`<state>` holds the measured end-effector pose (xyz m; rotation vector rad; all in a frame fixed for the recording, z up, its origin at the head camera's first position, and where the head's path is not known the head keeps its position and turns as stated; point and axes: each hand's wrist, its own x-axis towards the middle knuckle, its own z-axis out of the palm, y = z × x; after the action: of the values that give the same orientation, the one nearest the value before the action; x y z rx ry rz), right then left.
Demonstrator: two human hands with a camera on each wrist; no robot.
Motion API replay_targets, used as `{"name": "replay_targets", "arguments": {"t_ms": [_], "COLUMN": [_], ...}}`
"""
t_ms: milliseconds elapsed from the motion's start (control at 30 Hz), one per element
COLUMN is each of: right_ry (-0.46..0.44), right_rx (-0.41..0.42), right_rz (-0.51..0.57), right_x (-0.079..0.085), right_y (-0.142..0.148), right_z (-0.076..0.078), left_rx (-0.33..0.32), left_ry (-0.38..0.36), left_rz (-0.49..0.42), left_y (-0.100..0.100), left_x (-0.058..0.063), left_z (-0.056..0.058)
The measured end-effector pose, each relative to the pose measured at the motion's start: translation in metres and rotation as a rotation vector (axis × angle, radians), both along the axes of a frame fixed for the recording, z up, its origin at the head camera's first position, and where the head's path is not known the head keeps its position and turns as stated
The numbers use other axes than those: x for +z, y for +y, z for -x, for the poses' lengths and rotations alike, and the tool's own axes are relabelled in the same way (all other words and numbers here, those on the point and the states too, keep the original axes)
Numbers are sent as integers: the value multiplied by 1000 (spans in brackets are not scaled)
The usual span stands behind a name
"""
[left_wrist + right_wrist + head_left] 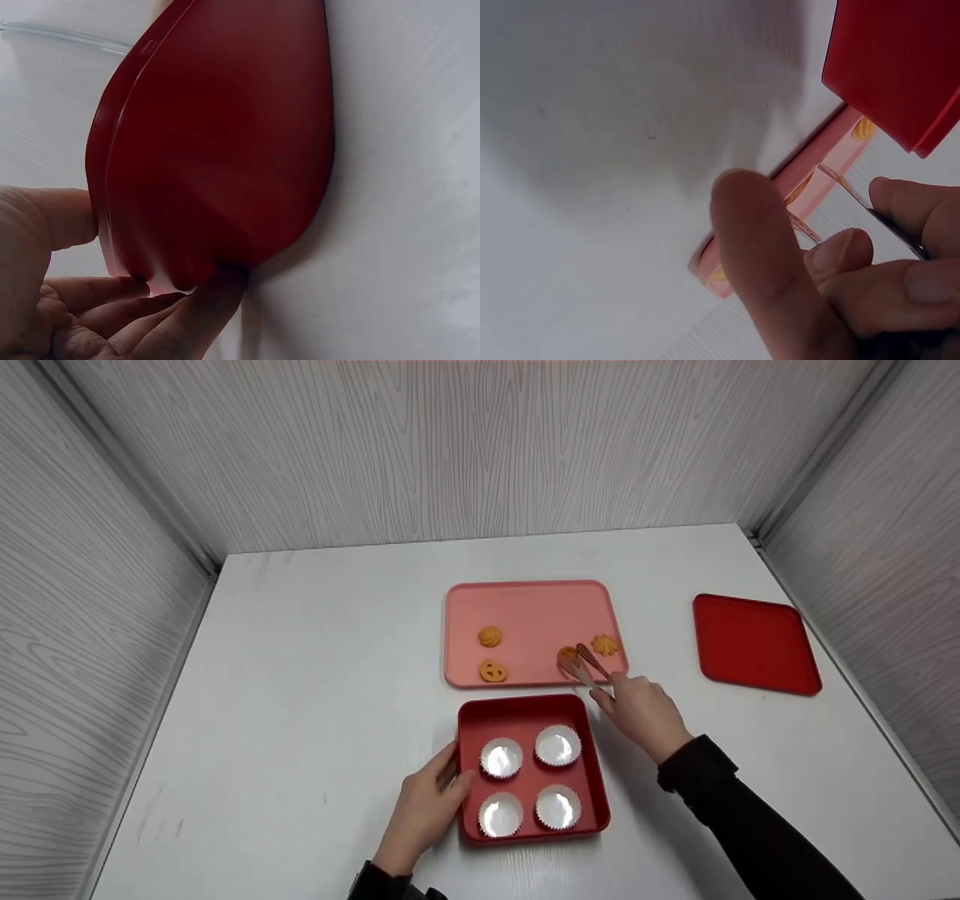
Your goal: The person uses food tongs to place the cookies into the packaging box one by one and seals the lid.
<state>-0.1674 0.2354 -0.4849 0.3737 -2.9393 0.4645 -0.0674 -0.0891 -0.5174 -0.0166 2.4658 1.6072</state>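
Observation:
My right hand holds a pair of tongs, whose tips are at a round cookie near the pink tray's front right. Whether they grip it cannot be told. On the pink tray also lie a flower-shaped cookie, a swirled cookie and a pretzel-like cookie. With its thumb at the rim and fingers against the outer wall, my left hand grips the left side of a deep red box. Several white paper cups stand inside the box, with no cookies in them.
A flat red tray lies at the right of the white table. The box stands just in front of the pink tray. Grey wood-grain panels rise behind and at both sides.

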Motion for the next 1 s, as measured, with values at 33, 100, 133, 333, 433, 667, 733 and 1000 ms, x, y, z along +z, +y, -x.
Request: {"name": "replay_targets", "arguments": {"t_ms": [33, 100, 133, 333, 433, 667, 733, 1000], "right_ry": [-5, -21, -31, -92, -72, 15, 48, 92], "right_rx": [0, -4, -6, -13, -12, -35, -36, -18], "right_rz": [-1, -3, -5, -41, -73, -95, -100, -127], "right_x": [0, 0, 1, 3, 5, 2, -1, -5], "right_y": [0, 0, 1, 0, -2, -5, -5, -1], "right_z": [0, 1, 1, 5, 6, 4, 2, 0], "left_rx": [0, -3, -3, 6, 6, -1, -2, -3], "left_ry": [4, 15, 17, 9, 10, 38, 42, 25], "left_rz": [3, 6, 7, 13, 24, 29, 23, 17], "left_y": [0, 0, 0, 0, 0, 1, 1, -1], "left_x": [0, 0, -1, 0, 0, -3, -3, -5], "left_z": [0, 0, 0, 0, 0, 0, 0, 0]}}
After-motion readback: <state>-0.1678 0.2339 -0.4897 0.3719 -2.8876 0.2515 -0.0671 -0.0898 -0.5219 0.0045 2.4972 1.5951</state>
